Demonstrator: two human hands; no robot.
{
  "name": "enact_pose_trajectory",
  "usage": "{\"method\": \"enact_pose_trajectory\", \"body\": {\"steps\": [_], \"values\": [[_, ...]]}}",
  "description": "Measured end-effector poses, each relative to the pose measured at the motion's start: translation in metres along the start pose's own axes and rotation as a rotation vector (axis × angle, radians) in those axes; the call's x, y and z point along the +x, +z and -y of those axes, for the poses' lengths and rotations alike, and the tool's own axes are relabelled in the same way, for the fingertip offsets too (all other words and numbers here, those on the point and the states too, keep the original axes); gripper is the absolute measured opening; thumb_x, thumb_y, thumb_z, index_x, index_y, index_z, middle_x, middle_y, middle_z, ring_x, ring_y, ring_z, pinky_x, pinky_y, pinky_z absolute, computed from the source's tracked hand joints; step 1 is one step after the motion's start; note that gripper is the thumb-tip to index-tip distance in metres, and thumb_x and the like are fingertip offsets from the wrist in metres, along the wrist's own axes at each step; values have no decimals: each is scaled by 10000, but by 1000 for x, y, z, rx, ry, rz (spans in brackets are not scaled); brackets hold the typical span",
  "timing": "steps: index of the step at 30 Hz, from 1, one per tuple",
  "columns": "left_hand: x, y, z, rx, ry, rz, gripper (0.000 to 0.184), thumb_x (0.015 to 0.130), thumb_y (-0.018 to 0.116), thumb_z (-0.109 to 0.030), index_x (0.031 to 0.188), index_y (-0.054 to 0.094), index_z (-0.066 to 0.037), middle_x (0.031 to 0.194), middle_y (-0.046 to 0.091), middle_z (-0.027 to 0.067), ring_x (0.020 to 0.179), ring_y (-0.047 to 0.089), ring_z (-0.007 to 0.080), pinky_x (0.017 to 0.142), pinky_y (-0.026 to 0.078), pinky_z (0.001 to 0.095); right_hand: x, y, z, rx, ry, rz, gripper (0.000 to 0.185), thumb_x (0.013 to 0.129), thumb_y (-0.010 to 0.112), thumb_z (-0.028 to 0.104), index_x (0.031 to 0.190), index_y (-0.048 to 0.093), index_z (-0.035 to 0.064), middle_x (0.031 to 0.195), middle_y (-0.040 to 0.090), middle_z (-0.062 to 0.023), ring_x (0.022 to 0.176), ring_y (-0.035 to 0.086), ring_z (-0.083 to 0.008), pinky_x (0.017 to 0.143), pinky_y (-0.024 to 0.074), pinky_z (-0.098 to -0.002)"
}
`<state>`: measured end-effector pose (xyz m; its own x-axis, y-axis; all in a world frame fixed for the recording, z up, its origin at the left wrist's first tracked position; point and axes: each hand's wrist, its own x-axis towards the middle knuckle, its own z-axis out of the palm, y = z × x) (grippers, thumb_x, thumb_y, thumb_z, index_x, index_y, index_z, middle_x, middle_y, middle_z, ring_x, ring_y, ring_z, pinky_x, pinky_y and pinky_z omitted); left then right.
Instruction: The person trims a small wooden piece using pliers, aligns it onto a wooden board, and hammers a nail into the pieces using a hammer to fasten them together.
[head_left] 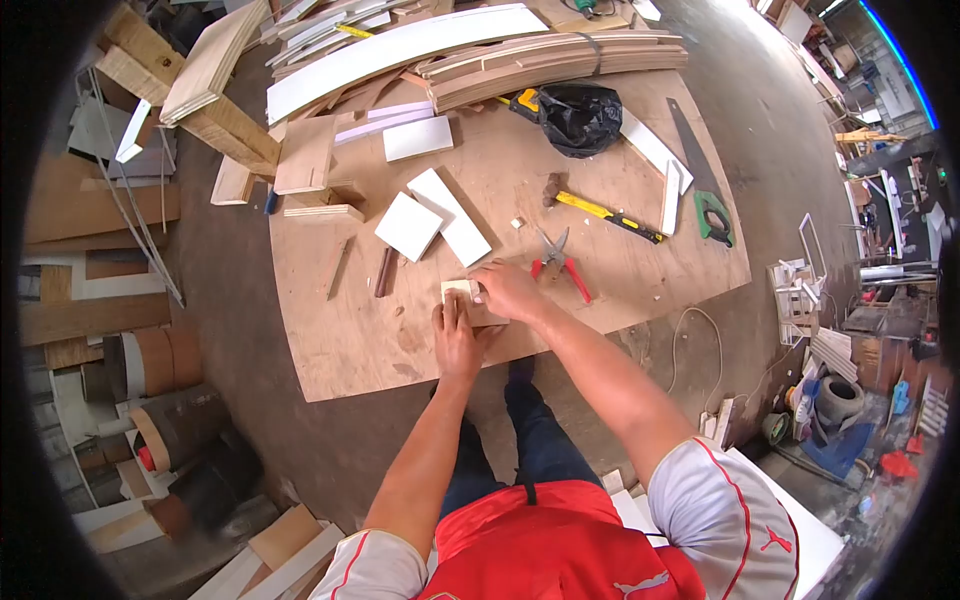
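A small pale wooden block (458, 287) lies near the front edge of the wooden table (350, 365), on or against a brown wood piece (488, 313). My left hand (457, 340) presses its fingers on the block from the front. From the right, my right hand (503, 289) grips the block's right side, with its fingers bent. Just behind are two white boards, one squarish (408, 227) and one long (455, 220). Red-handled pincers (562, 265) rest open to the right of my right hand.
A hammer (605, 213), a handsaw with a green handle (713, 218), a black plastic bag (580, 118) and white strips (650, 150) lie farther right. Stacked curved boards (550, 65) fill the back. A wooden frame (305, 160) stands at the left.
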<state>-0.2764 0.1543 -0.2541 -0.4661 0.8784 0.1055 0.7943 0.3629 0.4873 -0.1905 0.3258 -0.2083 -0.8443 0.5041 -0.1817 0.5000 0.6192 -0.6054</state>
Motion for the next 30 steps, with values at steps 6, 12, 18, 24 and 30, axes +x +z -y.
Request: {"method": "enact_pose_trajectory", "body": {"steps": [6,12,18,24,30], "values": [[20,-38,-17,45,-10,8,1052,635,989,-508,1469,545,-44,1484,568,177,1396,474,450,1164,394,578,-3,-5,-3,-30,-91,-39,494,857,817,183,1322,700,66,1280,730,-115,1253,655,-326,1056,535,-451],[29,-67,-27,33,2,-117,775,839,877,-463,1446,597,-70,1464,588,176,1368,495,452,1160,383,572,-18,-36,0,38,-44,-126,580,842,812,194,1388,650,82,1257,720,-178,1200,671,-374,1006,549,-486],[119,-43,-83,-91,179,-165,393,966,748,-211,1332,696,-79,1378,683,131,1344,557,405,1155,398,553,-17,-87,-45,131,30,-344,554,876,832,257,1370,660,72,1243,712,-195,1159,686,-394,961,561,-492],[216,-6,-143,-109,377,-69,346,1008,678,-210,1333,691,-90,1414,680,123,1402,543,398,1167,417,537,3,-134,-91,127,208,-529,347,911,764,159,1244,706,82,1152,720,-173,1141,679,-400,928,567,-501],[299,34,-172,-46,460,2,464,1008,644,-245,1453,610,-120,1633,500,111,1583,337,371,1255,298,594,37,-168,-152,206,324,-703,192,938,719,113,1125,738,75,1088,732,-163,1029,698,-407,884,567,-502]]}}
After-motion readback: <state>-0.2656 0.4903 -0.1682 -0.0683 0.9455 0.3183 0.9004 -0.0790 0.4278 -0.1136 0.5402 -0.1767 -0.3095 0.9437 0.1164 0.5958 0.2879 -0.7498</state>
